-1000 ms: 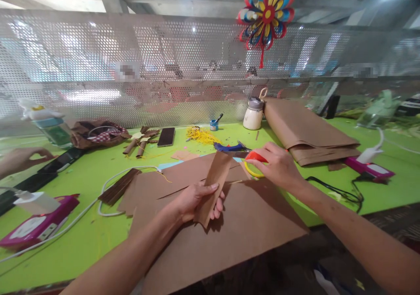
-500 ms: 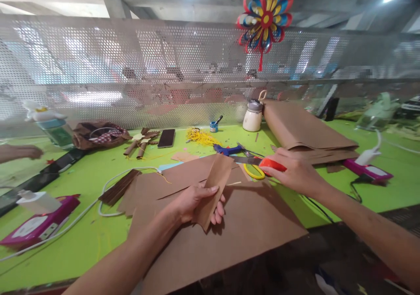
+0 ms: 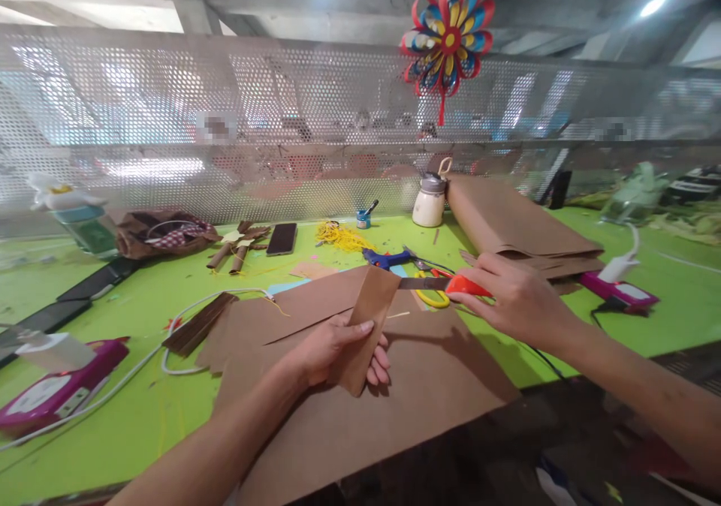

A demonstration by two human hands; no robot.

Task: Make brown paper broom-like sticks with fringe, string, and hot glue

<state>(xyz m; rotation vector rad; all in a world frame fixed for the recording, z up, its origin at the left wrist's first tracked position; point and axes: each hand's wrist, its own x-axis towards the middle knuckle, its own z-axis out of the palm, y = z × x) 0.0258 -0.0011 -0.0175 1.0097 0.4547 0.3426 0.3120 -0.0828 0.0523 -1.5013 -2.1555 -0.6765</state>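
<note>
My left hand [image 3: 338, 352] is closed on a folded strip of brown paper [image 3: 369, 318], thumb on top and fingers underneath, held tilted above large brown paper sheets [image 3: 428, 401]. My right hand [image 3: 515, 296] is wrapped round the orange handle of a knife [image 3: 469, 286]. Its dark flat blade points left, and the tip meets or lies behind the strip's upper right edge; which one I cannot tell. Just behind the blade lie yellow-handled scissors [image 3: 432, 300] and a blue glue gun [image 3: 386, 259].
Left of the sheets are cut brown strips [image 3: 203, 324], a white cable and a purple power strip [image 3: 73, 386]. Farther back stand a phone [image 3: 282, 239], yellow string [image 3: 341, 236], a small blue jar [image 3: 363, 219] and a white bottle [image 3: 429, 202]. A folded brown paper stack [image 3: 523, 221] lies right.
The knife blade has come level with the strip's upper right edge. My left hand still grips the strip. Another person's hand at the far left has gone from view.
</note>
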